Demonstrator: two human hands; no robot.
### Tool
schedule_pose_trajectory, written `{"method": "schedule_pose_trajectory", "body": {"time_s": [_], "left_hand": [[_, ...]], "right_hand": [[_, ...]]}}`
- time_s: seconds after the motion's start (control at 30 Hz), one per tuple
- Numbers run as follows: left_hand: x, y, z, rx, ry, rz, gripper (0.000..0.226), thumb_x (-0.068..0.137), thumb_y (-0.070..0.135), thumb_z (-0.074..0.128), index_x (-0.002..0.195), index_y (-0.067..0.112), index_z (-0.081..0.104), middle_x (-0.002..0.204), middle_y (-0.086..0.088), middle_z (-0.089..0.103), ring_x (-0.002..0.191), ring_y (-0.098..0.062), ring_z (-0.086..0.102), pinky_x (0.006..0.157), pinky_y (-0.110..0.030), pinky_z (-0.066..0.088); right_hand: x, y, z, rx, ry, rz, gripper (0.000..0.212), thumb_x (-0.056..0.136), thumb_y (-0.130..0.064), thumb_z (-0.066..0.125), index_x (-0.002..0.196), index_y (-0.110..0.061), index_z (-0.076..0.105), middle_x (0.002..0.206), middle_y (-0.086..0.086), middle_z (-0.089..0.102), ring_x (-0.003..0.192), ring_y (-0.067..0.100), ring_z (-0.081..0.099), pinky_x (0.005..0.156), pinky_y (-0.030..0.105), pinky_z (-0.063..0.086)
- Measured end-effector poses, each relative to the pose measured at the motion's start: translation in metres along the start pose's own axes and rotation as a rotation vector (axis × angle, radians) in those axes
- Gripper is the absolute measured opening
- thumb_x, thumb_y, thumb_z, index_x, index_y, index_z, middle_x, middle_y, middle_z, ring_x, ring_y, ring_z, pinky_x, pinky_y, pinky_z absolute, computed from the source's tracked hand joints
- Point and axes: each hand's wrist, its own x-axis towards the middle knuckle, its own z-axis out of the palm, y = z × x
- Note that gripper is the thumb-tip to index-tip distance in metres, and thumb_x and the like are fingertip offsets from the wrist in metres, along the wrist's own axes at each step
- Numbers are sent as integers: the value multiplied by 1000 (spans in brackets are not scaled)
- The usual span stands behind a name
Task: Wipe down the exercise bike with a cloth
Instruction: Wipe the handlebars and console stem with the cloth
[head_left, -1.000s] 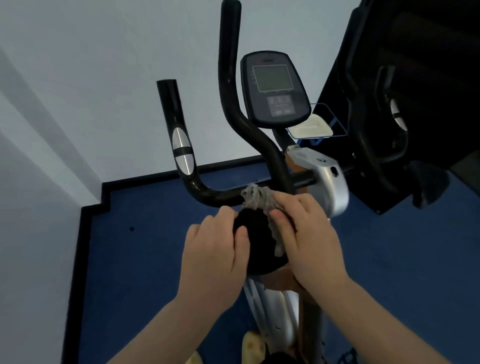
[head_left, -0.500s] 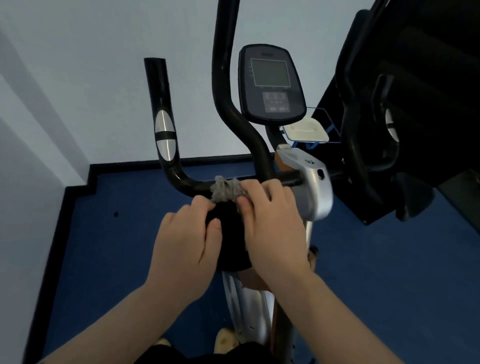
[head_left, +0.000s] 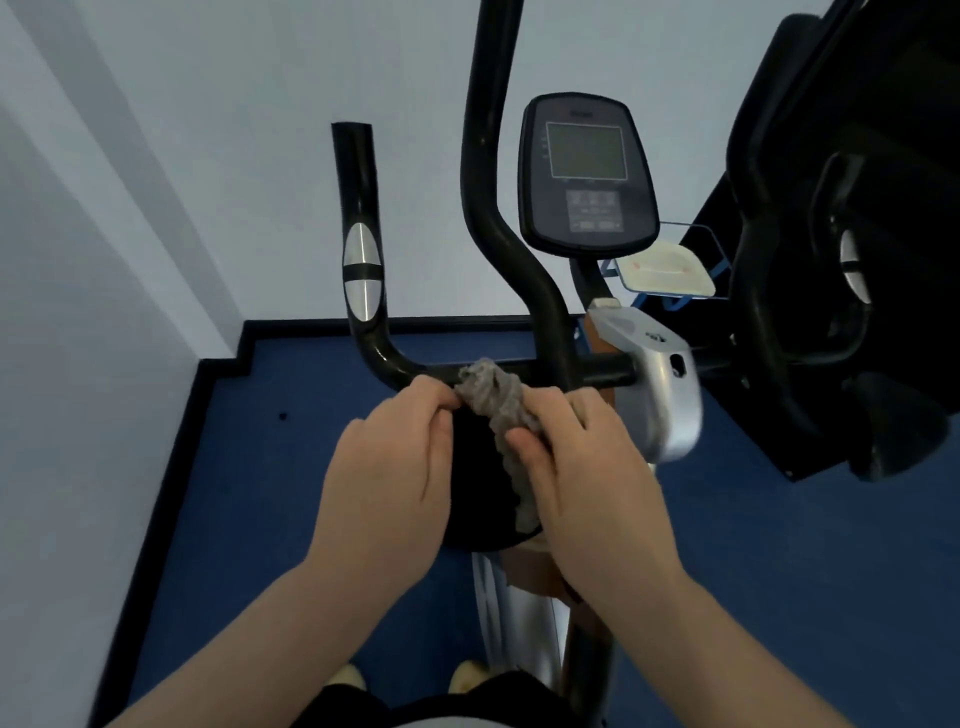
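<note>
The exercise bike stands in front of me, with a black handlebar (head_left: 363, 291) rising at the left, a taller black bar (head_left: 491, 218) in the middle and a console (head_left: 587, 176) with a grey screen. A crumpled grey cloth (head_left: 493, 397) lies over the black round part (head_left: 472, 478) below the crossbar. My right hand (head_left: 587, 483) pinches the cloth between thumb and fingers. My left hand (head_left: 389, 478) holds the cloth's upper left end with its fingertips, fingers curled down over the black part.
A silver housing (head_left: 665, 395) sits right of my hands. Dark gym equipment (head_left: 841, 260) fills the right side. A white tray (head_left: 665, 273) in a blue frame stands behind the console. Blue floor (head_left: 260, 493) meets a pale wall at the left.
Both hands stay on the cloth at the black round part. More of the cloth now shows, hanging down along my right thumb. The view has shifted slightly.
</note>
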Motion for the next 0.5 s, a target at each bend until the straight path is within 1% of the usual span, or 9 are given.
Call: {"method": "schedule_pose_trajectory", "body": {"time_s": [0.07,0.1,0.17,0.23,0.3,0.37,0.43,0.5], "left_hand": [[-2,-1,5,-28,43,-35,29,98,26,32,102,20,60,78,8,60,67,-15,55,65,-46,45],[-2,-1,7,-45,63,-60,30,98,27,32,101,20,61,76,8,59,65,-16,54,64,-46,45],[-4,-2,10,-61,94,-88,31,97,28,32,100,20,61,72,7,59,63,-17,54,62,-44,43],[-4,-1,11,-43,107,-90,31,97,28,33,100,19,63,71,7,59,62,-17,54,61,-44,43],[-4,1,12,-20,122,-99,31,96,27,33,99,19,63,70,7,58,61,-16,53,61,-42,43],[-3,3,13,-13,150,-117,31,96,27,34,97,20,63,68,6,57,60,-16,53,60,-41,42],[-4,3,16,-16,173,-140,30,95,27,34,96,20,63,66,6,57,58,-17,53,58,-40,40],[-5,3,17,-9,203,-152,28,95,27,35,96,21,63,66,9,57,58,-15,53,58,-40,40]], "right_hand": [[10,-4,3,-40,-21,6,29,97,-47,23,100,-26,44,89,-7,44,75,12,47,56,30,43],[17,-7,6,-98,-37,-2,30,97,-47,20,101,-26,42,88,-8,43,74,12,46,56,28,40],[21,-8,8,-175,-74,-36,33,96,-48,16,104,-27,41,89,-8,42,74,11,47,57,28,40],[11,-1,3,-132,-102,-36,35,96,-50,12,106,-30,38,86,-9,43,70,10,49,52,25,39],[-2,4,-5,-94,-106,5,38,94,-53,7,107,-32,36,82,-10,46,63,9,50,47,21,33],[2,2,-6,-139,-100,-18,39,95,-51,6,107,-30,37,80,-10,48,60,10,51,46,22,34],[16,-2,-1,-226,-101,-65,39,95,-45,8,109,-26,39,82,-8,47,63,12,50,50,27,36],[22,-4,2,-280,-106,-102,40,96,-42,10,111,-25,42,83,-8,44,64,12,46,52,26,32]]}}
